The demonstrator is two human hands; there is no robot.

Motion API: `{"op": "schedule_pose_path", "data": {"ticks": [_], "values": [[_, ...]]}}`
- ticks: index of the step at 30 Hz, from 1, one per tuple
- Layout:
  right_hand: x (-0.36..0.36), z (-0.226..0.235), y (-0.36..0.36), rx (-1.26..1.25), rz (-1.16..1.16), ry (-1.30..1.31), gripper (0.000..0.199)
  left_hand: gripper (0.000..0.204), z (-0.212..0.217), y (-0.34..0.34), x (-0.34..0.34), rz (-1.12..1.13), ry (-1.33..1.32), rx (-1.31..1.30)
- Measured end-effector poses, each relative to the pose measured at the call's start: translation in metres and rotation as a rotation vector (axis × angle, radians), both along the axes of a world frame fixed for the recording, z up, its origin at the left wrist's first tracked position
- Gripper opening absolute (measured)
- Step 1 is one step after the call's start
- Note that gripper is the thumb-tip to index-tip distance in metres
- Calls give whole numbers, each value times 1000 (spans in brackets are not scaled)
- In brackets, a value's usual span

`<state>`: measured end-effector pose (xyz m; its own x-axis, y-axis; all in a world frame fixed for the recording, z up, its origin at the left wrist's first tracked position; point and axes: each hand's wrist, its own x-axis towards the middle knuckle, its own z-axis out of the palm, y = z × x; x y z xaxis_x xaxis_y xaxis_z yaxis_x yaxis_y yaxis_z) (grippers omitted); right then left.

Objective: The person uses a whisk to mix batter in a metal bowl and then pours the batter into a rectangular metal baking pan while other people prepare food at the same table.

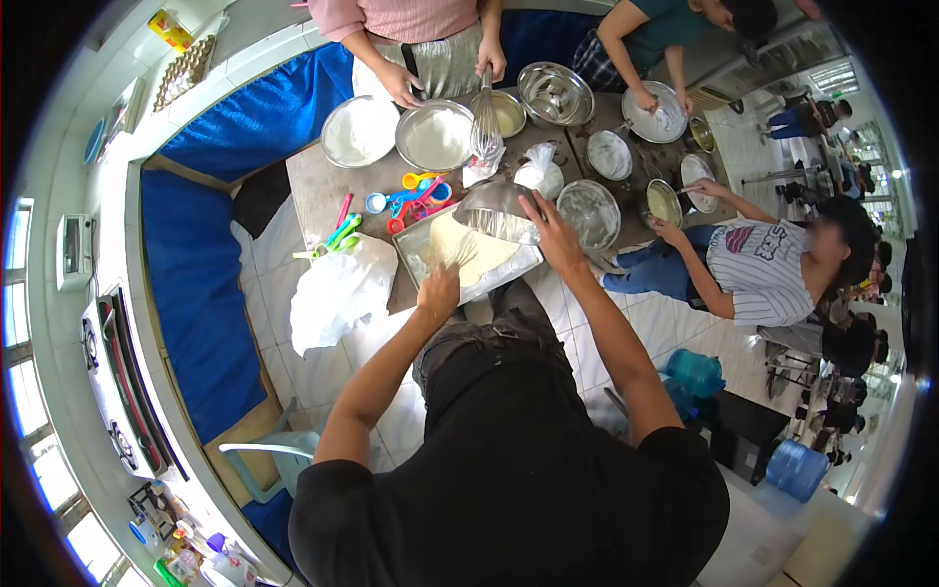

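Observation:
My right hand [555,235] grips the rim of a metal mixing bowl [494,207], tipped over a rectangular baking tray [537,260]. Pale yellow batter [460,240] is spread over the tray's white lining. At the tray's near left side, my left hand [439,289] is closed around what looks like a whisk [456,256]. Its thin wires reach into the batter, though they are slightly blurred. Coloured measuring cups and spoons [421,201] lie just beyond the tray, and crumpled white paper [337,293] hangs off the table to its left.
Across the table a person holds a balloon whisk [485,127] beside bowls of white powder [433,135]. Another person works over a large bowl [657,112]. At right, someone in a striped shirt [758,259] holds a small bowl [663,203]. A pale chair [269,450] stands left; water jugs [695,372] stand right.

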<state>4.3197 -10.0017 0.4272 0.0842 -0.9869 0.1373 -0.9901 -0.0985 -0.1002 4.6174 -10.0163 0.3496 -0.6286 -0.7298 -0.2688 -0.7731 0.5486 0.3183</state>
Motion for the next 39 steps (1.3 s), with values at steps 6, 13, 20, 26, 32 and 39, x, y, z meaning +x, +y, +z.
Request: {"op": "schedule_pose_path", "data": {"ticks": [6, 13, 20, 26, 32, 39], "values": [[-23, -16, 27, -114, -109, -101, 96, 31, 46, 17, -2, 60, 50, 144], [-8, 7, 14, -86, -172, -439, 87, 37, 58, -22, -62, 205, 410, 95], [2, 14, 10, -192, -192, -501, 82, 43, 20, -9, -65, 166, 354, 136], [4, -4, 25, -106, -197, -436, 86, 26, 35, -14, -23, 43, 186, 207], [10, 1, 25, -132, -169, -362, 86, 32, 69, -24, -61, 160, 304, 103], [-3, 6, 6, -134, -139, -317, 86, 38, -1, -9, -31, 112, 291, 84]]}}
